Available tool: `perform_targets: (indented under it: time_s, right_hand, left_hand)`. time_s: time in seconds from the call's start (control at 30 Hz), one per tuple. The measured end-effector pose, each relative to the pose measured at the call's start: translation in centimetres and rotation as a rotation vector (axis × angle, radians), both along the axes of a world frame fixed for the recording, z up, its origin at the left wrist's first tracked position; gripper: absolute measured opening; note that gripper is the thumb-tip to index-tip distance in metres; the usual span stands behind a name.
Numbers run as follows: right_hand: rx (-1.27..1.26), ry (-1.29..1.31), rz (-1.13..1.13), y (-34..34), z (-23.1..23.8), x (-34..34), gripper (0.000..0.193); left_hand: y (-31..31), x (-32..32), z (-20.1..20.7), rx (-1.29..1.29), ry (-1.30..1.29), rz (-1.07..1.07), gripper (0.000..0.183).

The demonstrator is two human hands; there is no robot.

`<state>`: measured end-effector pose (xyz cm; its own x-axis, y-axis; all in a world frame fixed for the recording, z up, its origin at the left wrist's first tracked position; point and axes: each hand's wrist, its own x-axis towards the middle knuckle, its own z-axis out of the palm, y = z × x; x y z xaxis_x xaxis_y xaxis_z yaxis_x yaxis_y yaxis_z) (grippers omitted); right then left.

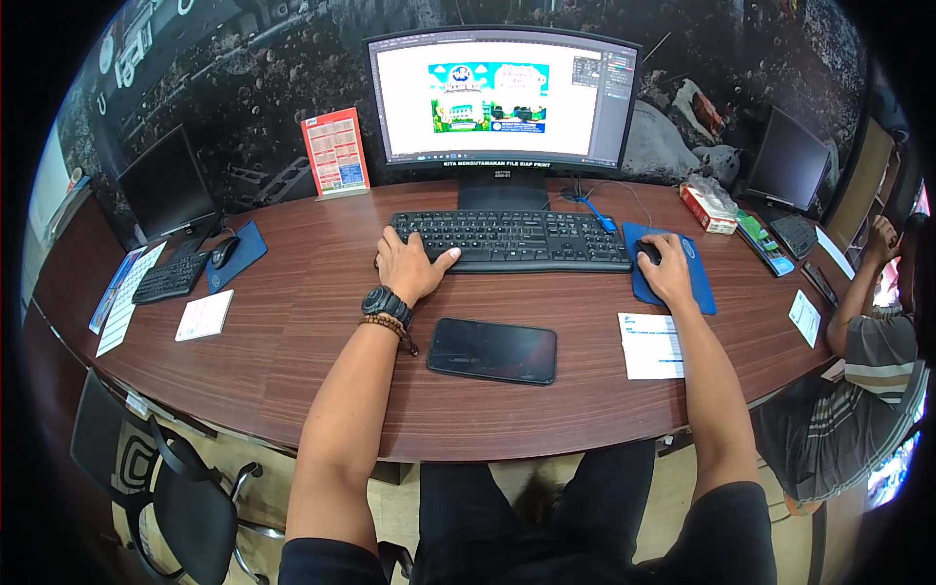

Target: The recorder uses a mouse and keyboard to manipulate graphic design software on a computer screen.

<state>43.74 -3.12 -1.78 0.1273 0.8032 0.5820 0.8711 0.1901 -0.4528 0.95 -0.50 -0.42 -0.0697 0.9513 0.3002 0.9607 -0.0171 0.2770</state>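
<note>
- Left hand [409, 267], near centre: thumb spread away from the fingers, which rest on the left end of the black keyboard [517, 242].
- Right hand [667, 270], right of centre: fingers curved over 1 dark mouse [647, 253] on a blue pad [700, 283].
- 1 phone [492, 351], just below centre.
- 1 lit monitor [409, 107], upper centre.

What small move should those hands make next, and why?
Probably a slight slide of the black mouse by the right hand: that hand rests over it on the blue mouse pad, the left hand rests at the left end of the long black keyboard, and the lit curved monitor shows a colourful design.
</note>
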Motion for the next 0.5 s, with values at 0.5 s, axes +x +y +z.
perform_targets:
  time_s: [0.5]
  right_hand:
    - [0.028, -0.002, 0.029, -0.11, 0.02, 0.1, 0.033]
  left_hand:
    - [0.59, -0.77, -0.46, -0.077, -0.092, 0.034, 0.109]
